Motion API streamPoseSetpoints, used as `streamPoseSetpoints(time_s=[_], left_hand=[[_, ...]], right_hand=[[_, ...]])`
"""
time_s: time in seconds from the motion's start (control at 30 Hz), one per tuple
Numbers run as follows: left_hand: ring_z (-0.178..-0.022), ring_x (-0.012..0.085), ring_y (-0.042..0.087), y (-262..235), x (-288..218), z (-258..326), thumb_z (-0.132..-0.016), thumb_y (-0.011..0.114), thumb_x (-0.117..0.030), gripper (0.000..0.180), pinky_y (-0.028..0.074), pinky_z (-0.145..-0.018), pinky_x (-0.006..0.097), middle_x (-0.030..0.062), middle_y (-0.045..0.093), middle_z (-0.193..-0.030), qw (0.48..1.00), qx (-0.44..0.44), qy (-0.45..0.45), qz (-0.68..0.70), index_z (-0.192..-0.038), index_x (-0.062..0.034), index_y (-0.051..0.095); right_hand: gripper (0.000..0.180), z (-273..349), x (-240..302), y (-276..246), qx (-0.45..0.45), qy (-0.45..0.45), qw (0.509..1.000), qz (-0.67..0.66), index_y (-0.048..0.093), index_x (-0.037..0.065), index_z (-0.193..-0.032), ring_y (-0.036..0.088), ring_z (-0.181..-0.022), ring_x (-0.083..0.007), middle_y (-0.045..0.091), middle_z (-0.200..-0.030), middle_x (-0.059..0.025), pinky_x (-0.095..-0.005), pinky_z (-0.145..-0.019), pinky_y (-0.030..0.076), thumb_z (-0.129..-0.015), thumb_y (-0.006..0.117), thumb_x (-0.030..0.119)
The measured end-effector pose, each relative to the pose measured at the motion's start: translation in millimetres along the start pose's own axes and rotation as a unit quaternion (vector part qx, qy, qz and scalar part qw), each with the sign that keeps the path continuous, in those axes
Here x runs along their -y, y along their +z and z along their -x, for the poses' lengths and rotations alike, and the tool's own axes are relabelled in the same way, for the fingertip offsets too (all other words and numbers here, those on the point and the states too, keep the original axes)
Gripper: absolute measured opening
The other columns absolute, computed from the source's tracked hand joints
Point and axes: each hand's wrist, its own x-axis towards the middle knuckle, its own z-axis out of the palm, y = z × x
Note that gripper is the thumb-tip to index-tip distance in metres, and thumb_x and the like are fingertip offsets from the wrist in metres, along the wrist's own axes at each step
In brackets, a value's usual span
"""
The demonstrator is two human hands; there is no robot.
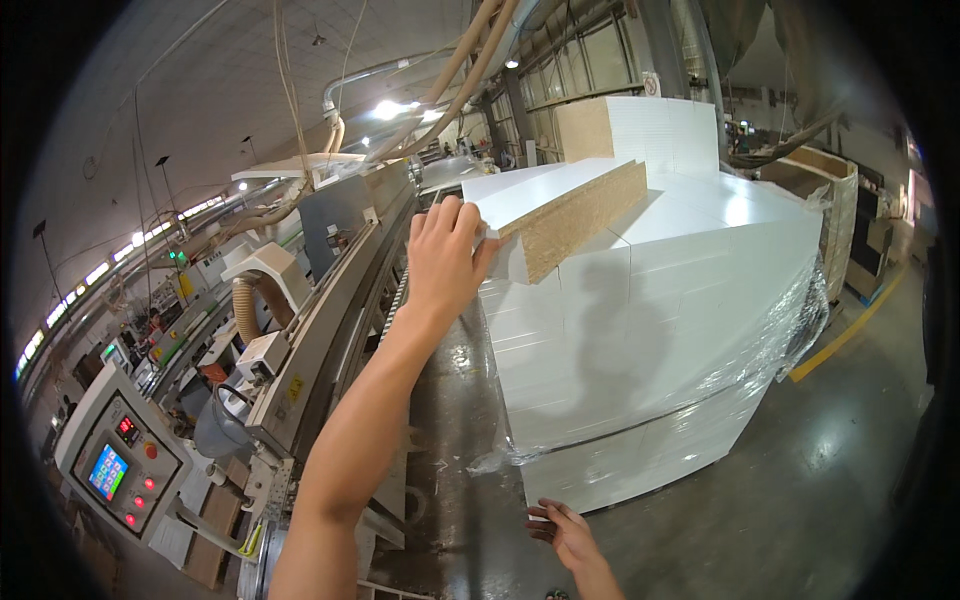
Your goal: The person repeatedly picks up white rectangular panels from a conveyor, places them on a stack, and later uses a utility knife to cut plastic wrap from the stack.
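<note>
My left hand (447, 243) reaches up and forward, its fingers curled over the near left corner of a white-faced particleboard panel (560, 190). The panel lies at a slant on top of a tall stack of white boards (600, 340), its raw brown edge (585, 225) facing me. Where exactly the fingertips press is partly hidden by the hand. My right hand (565, 535) hangs low by the bottom corner of the stack, fingers apart, holding nothing. Clear plastic wrap (740, 360) sags around the stack's lower part.
Close on the left runs a long machine with a roller track (395, 300) and grey rail (320, 340). Its control panel (122, 462) with a lit screen stands at the lower left. More boards (670, 135) rise behind the stack. A yellow floor line (840, 335) passes on the right.
</note>
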Motion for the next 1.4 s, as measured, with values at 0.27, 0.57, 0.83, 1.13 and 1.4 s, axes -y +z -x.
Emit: streamPoseSetpoints(time_s=[0.27,0.57,0.83,1.13,1.4], left_hand=[[-0.085,0.0265,0.058,-195.7,18.0,83.6,-0.074,0.087,-0.013,0.031,0.043,-0.075,0.041,0.0076,0.058,-0.090,0.996,-0.066,0.022,-0.058,-0.098,-0.0070,0.068],[-0.107,0.0309,0.072,-444.7,-31.5,290.8,-0.079,0.070,0.010,0.040,0.053,-0.094,0.037,0.0178,0.075,-0.112,0.914,0.015,-0.404,-0.028,-0.118,0.0006,0.072],[-0.098,0.0112,0.066,-548.2,-205.9,535.7,-0.101,0.062,-0.005,0.026,0.048,-0.089,0.026,0.0082,0.075,-0.107,0.547,-0.241,-0.796,0.094,-0.122,0.0053,0.071],[-0.109,0.0181,0.067,-604.3,-278.3,664.1,-0.100,0.069,-0.012,0.045,0.048,-0.097,0.031,0.0172,0.074,-0.116,0.535,-0.321,-0.780,-0.040,-0.140,-0.0016,0.049],[-0.107,0.0156,0.061,-612.9,-269.6,726.7,-0.102,0.068,-0.015,0.042,0.046,-0.096,0.029,0.0119,0.067,-0.114,0.531,-0.343,-0.769,-0.092,-0.137,-0.0040,0.046]], right_hand=[[0.061,-2.4,142.0,158.7,0.183,-0.192,0.954,0.136,0.048,0.004,-0.151,0.065,-0.124,-0.0334,0.059,-0.147,-0.0198,-0.0477,-0.101,0.055,-0.106,0.059,0.043],[0.064,-5.8,124.4,321.4,0.341,-0.219,0.907,0.117,0.046,0.004,-0.152,0.056,-0.136,-0.0351,0.057,-0.148,-0.0181,-0.0531,-0.113,0.048,-0.102,0.069,0.039],[0.054,-33.6,-140.8,226.9,0.312,0.096,0.924,0.199,0.054,0.001,-0.142,0.065,-0.121,-0.0263,0.065,-0.131,-0.0117,-0.0466,-0.103,0.054,-0.093,0.077,0.005],[0.034,-37.0,-394.3,263.3,0.278,0.362,0.840,0.293,0.060,0.000,-0.126,0.068,-0.111,-0.0270,0.067,-0.117,-0.0102,-0.0470,-0.100,0.058,-0.096,0.076,0.009],[0.035,-38.2,-486.1,297.6,0.226,0.341,0.851,0.329,0.055,-0.001,-0.124,0.069,-0.106,-0.0268,0.066,-0.112,-0.0126,-0.0474,-0.094,0.062,-0.094,0.073,-0.004]])
